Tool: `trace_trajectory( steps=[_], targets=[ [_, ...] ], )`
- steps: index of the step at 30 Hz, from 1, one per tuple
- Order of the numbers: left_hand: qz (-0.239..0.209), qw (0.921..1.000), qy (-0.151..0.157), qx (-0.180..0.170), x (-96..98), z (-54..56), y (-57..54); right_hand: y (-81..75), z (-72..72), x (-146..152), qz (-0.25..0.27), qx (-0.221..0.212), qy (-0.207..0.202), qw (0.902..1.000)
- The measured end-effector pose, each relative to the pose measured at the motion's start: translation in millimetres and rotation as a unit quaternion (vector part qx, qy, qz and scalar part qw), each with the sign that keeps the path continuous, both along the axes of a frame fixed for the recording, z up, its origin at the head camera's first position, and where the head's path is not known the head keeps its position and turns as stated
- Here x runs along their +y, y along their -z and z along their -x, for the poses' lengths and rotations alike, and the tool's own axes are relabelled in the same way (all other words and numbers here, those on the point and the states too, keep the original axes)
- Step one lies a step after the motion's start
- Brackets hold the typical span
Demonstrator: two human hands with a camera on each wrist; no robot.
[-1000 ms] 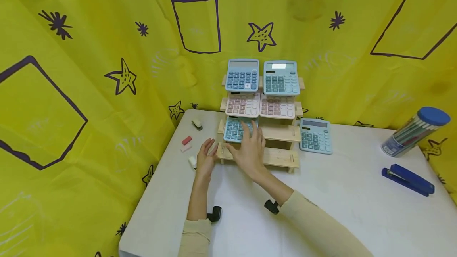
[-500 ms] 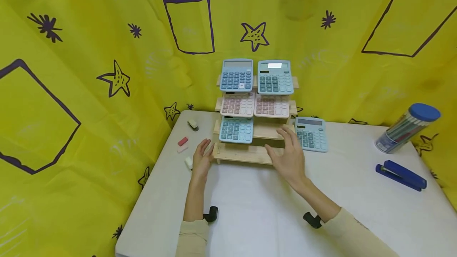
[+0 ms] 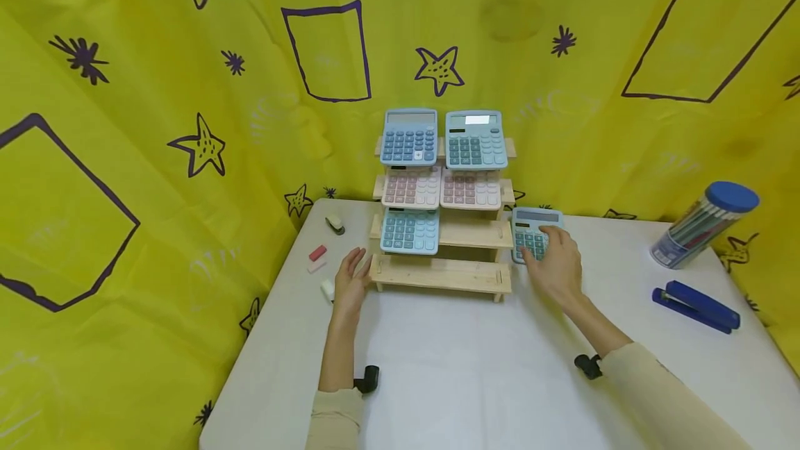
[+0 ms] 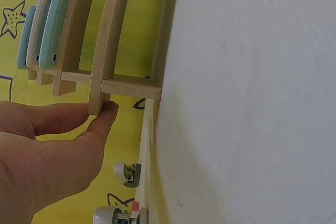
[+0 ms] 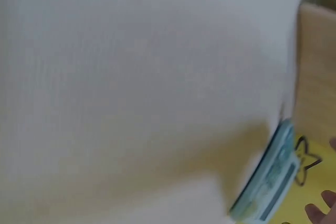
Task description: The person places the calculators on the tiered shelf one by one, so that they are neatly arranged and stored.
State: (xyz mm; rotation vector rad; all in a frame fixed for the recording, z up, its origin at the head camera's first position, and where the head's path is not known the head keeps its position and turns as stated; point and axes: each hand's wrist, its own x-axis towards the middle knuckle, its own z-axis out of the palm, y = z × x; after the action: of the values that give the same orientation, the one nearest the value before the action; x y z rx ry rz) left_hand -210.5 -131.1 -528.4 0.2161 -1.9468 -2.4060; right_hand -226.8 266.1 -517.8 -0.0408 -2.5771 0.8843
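A tiered wooden rack (image 3: 440,273) stands on the white table. My left hand (image 3: 351,282) is at the left end of its lowest board; in the left wrist view, the thumb and a finger pinch that board end (image 4: 98,100). Over a light-blue calculator (image 3: 537,217) to the right of the rack reaches my right hand (image 3: 558,266), fingers spread. In the right wrist view, the fingertips (image 5: 315,213) look apart from the calculator (image 5: 268,177). On the rack sit a blue calculator (image 3: 409,137), a light-blue one (image 3: 476,141), two pink ones and another light-blue one (image 3: 410,231).
Right of the calculator stand a clear tube of pencils (image 3: 696,228) with a blue lid and a blue stapler (image 3: 696,306). Small items lie left of the rack, among them a red eraser (image 3: 317,253) and a small whitish item (image 3: 334,222). Yellow cloth (image 3: 250,158) hangs behind the table.
My right hand has left the light-blue calculator on the third tier and moved right, to over the calculator on the table. My left hand has stayed at the rack's end.
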Motion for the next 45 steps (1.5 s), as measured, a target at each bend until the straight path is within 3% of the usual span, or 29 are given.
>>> trace_trajectory(
  steps=[5, 9, 15, 24, 31, 39, 45],
  targets=[
    [0.001, 1.0, -0.002, -0.004, -0.5, -1.5, 2.4, 11.7, 13.5, 13, -0.015, -0.103, 0.019, 0.9944],
    [-0.002, 1.0, -0.001, -0.003, -0.3, -0.7, 2.1, 15.9, 22.5, 14, -0.02, -0.146, 0.025, 0.9888],
    [-0.01, 1.0, -0.001, -0.001, -0.6, 0.1, 0.2, 16.6, 31.1, 10, -0.025, -0.167, 0.024, 0.9853],
    [-0.011, 0.9999, -0.004, -0.002, 0.2, 1.1, 0.1, 18.2, 27.8, 9, 0.001, -0.161, 0.028, 0.9866],
    [-0.01, 0.9999, -0.006, -0.003, 0.1, 0.8, -0.1, -2.8, 7.8, 9, 0.024, -0.124, 0.034, 0.9915],
    [-0.012, 0.9999, -0.005, -0.002, 0.6, 1.8, -1.5, -41.9, -32.0, 10, 0.015, -0.056, 0.022, 0.9981],
    [-0.012, 0.9999, -0.004, -0.004, -0.5, 1.7, -1.1, -63.1, -60.7, 0, 0.0, -0.046, 0.001, 0.9989]
  ],
)
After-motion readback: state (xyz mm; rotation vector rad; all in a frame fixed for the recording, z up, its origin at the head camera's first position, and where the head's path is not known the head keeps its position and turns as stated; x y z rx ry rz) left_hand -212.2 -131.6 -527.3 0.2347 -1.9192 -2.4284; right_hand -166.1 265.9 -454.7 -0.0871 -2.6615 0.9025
